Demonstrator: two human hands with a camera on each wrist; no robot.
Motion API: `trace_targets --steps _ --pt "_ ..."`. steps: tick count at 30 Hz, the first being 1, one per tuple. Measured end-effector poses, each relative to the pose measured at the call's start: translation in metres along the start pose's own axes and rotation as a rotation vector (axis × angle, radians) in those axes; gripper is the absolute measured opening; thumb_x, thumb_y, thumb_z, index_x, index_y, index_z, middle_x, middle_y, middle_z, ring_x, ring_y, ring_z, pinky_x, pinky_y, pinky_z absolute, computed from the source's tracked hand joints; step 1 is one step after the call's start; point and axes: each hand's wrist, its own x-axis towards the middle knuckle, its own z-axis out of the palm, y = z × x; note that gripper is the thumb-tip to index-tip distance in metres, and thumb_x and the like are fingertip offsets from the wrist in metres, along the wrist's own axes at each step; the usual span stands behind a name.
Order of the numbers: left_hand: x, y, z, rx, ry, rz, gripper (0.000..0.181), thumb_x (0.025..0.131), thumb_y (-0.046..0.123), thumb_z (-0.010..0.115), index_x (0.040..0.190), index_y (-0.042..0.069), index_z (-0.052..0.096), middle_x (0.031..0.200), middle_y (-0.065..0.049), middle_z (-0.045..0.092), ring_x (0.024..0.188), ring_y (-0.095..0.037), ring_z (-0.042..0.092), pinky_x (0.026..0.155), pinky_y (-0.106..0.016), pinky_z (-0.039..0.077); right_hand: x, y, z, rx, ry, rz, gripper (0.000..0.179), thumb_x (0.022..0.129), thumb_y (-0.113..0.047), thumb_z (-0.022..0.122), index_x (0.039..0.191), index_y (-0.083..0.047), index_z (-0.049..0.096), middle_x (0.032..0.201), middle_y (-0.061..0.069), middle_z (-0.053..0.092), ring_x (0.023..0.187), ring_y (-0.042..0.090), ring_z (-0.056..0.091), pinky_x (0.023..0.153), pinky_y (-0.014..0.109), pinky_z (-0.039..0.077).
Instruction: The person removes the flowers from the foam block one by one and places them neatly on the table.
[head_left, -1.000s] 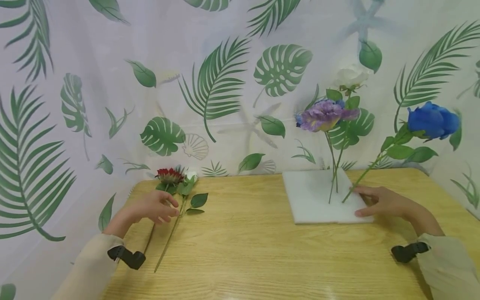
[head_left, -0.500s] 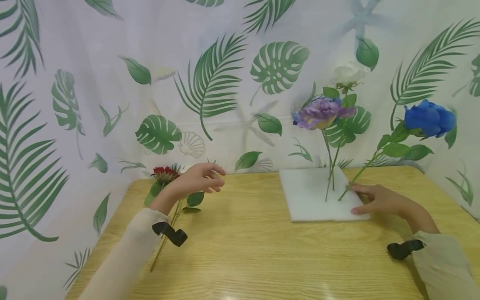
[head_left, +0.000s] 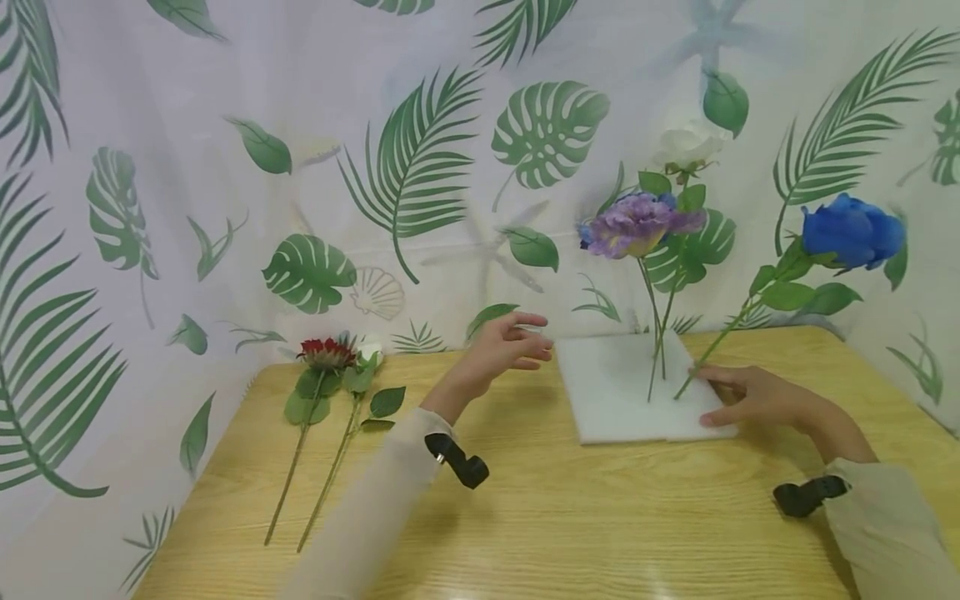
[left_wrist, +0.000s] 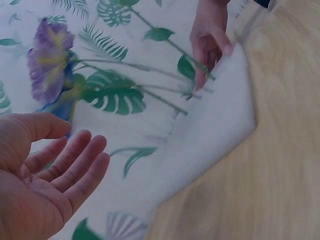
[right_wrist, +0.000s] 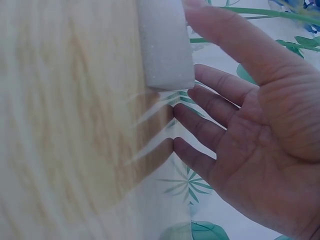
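"So, what can be said of the fingers first?"

"By the left hand [head_left: 497, 350], nothing is held: its fingers are loosely extended, with a gap seen below the thumb, just beside the left edge of the white foam-like block [head_left: 607, 408]. By the right hand [head_left: 768, 404], the block's right side is touched, the fingers being nearly straight. How hard it is pressed cannot be told."

"And just beyond the fingertips?"

"Three stems [head_left: 708, 357] are seen planted in the block. The purple flower [head_left: 630, 225] and the tall white flower [head_left: 686, 148] are borne above it, while the blue rose [head_left: 851, 233] is tilted well to the right, its stem set near the right index finger."

"How, then, is the step best handled?"

"Steadying the base seems to be called for. The block is best taken low, by opposite edges, and pressed evenly, so that it is not tipped by the leaning rose. The stems should be left unbrushed."

"Is anything farther out to be minded?"

"On the table [head_left: 562, 525], a red flower [head_left: 326, 354] and a short white bloom [head_left: 369, 350] are laid side by side, near the left sleeve [head_left: 375, 508]; they should not be swept aside."
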Motion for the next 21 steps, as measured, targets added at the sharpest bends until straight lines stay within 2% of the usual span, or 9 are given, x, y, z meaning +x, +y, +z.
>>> trace_targets --steps 6,10,16,21 --pt "0.024 -0.020 0.046 -0.088 0.000 0.024 0.036 0.101 0.007 0.062 0.137 0.001 0.057 0.125 -0.027 0.068 0.111 -0.034 0.071 0.094 -0.040 0.060 -0.001 0.001 0.000 0.005 0.002 -0.017 0.086 0.088 -0.030 0.081 0.155 0.002 0.037 0.158 0.037 0.028 0.139 0.064 0.030 0.107 0.073 0.037" --pt "0.035 -0.031 0.070 -0.129 0.006 0.011 0.034 0.100 0.006 0.063 0.134 0.000 0.059 0.124 -0.025 0.069 0.111 -0.032 0.072 0.094 -0.039 0.060 0.000 0.003 0.002 0.018 0.002 -0.023 0.085 0.088 -0.030 0.081 0.155 0.001 0.038 0.159 0.035 0.028 0.141 0.063 0.029 0.109 0.073 0.035" --pt "0.046 -0.040 0.096 -0.194 -0.001 -0.028 0.035 0.100 0.005 0.062 0.135 -0.004 0.061 0.128 -0.025 0.068 0.116 -0.033 0.070 0.097 -0.039 0.059 0.001 0.005 0.002 0.030 0.006 -0.002 0.087 0.087 -0.033 0.081 0.155 0.000 0.038 0.159 0.035 0.028 0.143 0.061 0.028 0.111 0.073 0.032" --pt "0.051 -0.044 0.112 -0.248 -0.030 -0.031 0.036 0.100 0.004 0.063 0.135 -0.006 0.061 0.131 -0.024 0.067 0.121 -0.033 0.068 0.103 -0.041 0.056 0.000 0.004 0.001 0.052 0.004 0.022 0.088 0.087 -0.033 0.082 0.155 0.001 0.037 0.159 0.036 0.027 0.143 0.061 0.027 0.111 0.073 0.032"
